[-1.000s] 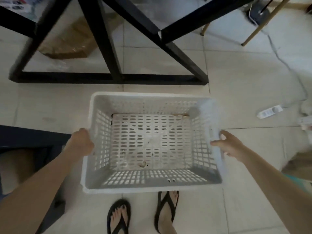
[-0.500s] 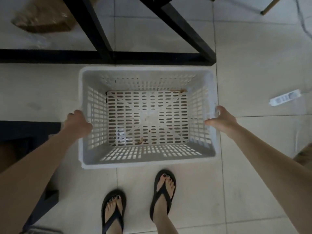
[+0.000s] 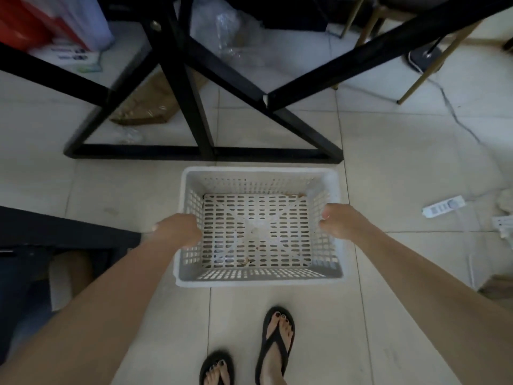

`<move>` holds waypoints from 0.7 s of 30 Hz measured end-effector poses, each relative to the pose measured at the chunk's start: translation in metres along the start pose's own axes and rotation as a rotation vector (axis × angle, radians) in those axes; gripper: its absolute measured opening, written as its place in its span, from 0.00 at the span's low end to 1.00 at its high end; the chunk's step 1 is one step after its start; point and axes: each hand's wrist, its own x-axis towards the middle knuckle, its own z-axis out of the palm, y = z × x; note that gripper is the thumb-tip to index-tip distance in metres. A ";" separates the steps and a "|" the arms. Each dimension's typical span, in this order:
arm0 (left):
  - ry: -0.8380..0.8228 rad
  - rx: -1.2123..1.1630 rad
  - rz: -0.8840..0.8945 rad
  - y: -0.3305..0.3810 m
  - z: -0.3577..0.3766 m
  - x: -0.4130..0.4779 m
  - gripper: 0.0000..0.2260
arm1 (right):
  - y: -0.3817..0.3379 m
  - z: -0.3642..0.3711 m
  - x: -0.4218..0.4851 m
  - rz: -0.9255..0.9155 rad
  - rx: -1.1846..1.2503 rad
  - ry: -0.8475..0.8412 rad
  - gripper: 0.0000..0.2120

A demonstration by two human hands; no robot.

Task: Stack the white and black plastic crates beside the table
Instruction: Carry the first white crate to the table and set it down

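A white perforated plastic crate sits low over the tiled floor just in front of the black table frame. It is empty, with a few brown specks on its bottom. My left hand grips its left wall, fingers curled over the rim. On the opposite wall my right hand grips the rim the same way. At the left edge a dark boxy shape shows; I cannot tell whether it is the black crate.
My feet in black flip-flops stand just behind the crate. A white power strip with its cable lies on the floor to the right. Brown paper and clear plastic lie under the table. Gold chair legs stand at the back right.
The crate has gone down and away from me toward the table frame's base, and it looks smaller. Both hands stay on its side walls.
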 end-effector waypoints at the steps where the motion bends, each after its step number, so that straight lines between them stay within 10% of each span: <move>1: -0.002 0.015 0.026 -0.002 -0.006 -0.018 0.19 | -0.008 -0.008 -0.017 -0.015 -0.009 0.012 0.05; 21: 0.413 -0.031 0.057 -0.102 -0.101 -0.476 0.13 | -0.153 -0.154 -0.441 -0.560 -0.398 0.259 0.16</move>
